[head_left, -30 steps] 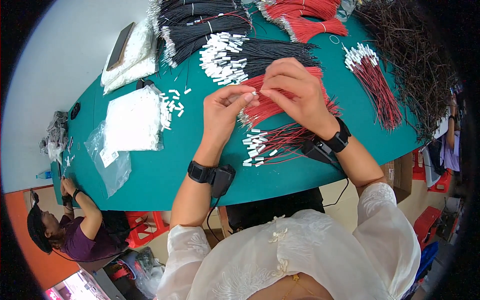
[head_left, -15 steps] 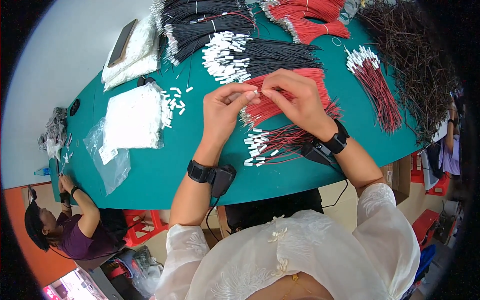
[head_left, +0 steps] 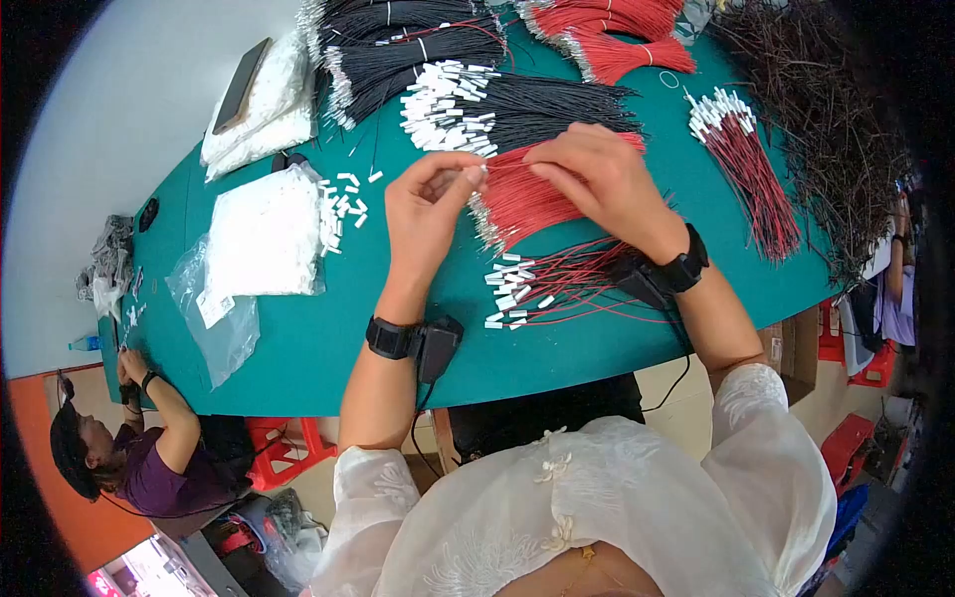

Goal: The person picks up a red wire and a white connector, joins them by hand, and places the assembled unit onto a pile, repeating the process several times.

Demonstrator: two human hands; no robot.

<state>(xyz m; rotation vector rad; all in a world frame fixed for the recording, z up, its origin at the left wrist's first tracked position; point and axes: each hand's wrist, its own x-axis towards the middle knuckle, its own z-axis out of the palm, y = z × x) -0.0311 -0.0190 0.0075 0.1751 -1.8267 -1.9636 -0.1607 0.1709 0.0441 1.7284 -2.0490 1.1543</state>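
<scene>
My left hand [head_left: 428, 214] pinches a small white connector between thumb and fingertips, just above the stripped ends of a loose red wire bundle [head_left: 522, 204] on the green table [head_left: 318, 348]. My right hand [head_left: 597, 179] rests on that red bundle, fingers pinched on a thin red wire whose end meets the connector. Below both hands lies a small pile of red wires fitted with white connectors [head_left: 547, 289]. Each wrist wears a black band with a cabled device.
A clear bag of white connectors [head_left: 264, 239] and loose ones [head_left: 343, 199] lie at left. Black wire bundles with white ends [head_left: 477, 95], red bundles [head_left: 617, 35], a red-black bundle [head_left: 751, 164] and a dark tangle [head_left: 836, 119] fill the far side. A seated person [head_left: 139, 448] works at lower left.
Both hands have stayed together over the red bundle; the view has shifted slightly. My left hand's fingertips now hold the white connector a little higher against the wire end.
</scene>
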